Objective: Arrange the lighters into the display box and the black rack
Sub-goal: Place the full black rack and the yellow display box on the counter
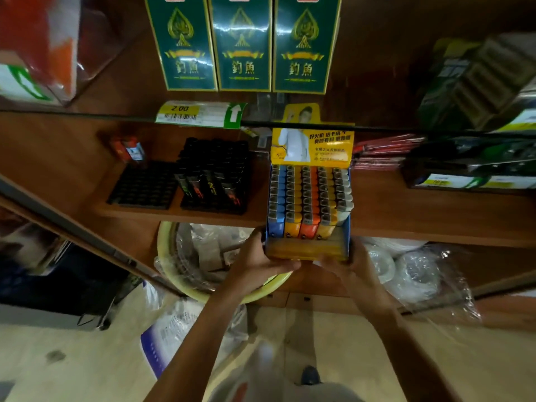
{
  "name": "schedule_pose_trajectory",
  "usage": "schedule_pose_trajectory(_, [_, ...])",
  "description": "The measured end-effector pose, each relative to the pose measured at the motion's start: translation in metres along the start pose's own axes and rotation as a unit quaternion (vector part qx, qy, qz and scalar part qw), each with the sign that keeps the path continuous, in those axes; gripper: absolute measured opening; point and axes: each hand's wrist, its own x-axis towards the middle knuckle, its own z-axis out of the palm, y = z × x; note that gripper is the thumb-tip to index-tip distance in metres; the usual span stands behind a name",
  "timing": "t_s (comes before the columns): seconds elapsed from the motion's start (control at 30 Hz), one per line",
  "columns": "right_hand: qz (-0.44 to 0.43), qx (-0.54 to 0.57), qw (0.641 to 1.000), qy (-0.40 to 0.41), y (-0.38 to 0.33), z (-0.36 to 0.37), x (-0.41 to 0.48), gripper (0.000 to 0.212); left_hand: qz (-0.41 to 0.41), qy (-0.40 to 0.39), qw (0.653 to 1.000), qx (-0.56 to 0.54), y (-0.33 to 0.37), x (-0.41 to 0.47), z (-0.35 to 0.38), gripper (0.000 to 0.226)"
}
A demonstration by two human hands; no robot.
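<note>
L grip (259, 258) is curled tight round the near-left corner of the display box (307, 252), w/ fingers under the base. R grip (346, 264) is wrapped round the near-right corner, also closed on the box. The box's near end juts past the shelf (406, 207) edge, its far end over the shelf; can't tell if it rests there. Inside the box, lighters (307, 192) stand upright in 5 rows: blue, yellow, orange, amber, white. Left of the box on the same shelf is the black rack (214, 181), packed w/ black lighters. Further left of the box lies a flat black tray (143, 185). Above the box stand green cartons (242, 42) and a price tag (200, 114). Below-left of the box is a yellow basin (164, 248).
</note>
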Motion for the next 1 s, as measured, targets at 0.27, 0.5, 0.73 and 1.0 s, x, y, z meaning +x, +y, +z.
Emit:
schedule_pose_trajectory(0.27, [-0.117, -0.273, 0.946, 0.127, -0.015, -0.005, 0.0, 0.077, 0.168, 0.164, 0.963, 0.133, 0.006, -0.004, 0.007, 0.049])
schedule_pose_trajectory(0.5, [-0.118, -0.315, 0.933, 0.128, -0.028, 0.003, 0.021, 0.062, 0.158, 0.212, 0.947, 0.18, 0.015, 0.009, 0.008, 0.062])
schedule_pose_trajectory(0.73, [-0.179, -0.3, 0.923, 0.16, -0.032, 0.009, 0.036, 0.064, 0.164, 0.23, 0.945, 0.162, 0.017, 0.025, 0.007, 0.075])
schedule_pose_trajectory(1.0, [-0.181, -0.295, 0.923, 0.169, -0.036, 0.012, 0.049, 0.063, 0.141, 0.244, 0.951, 0.13, 0.016, 0.038, 0.011, 0.077])
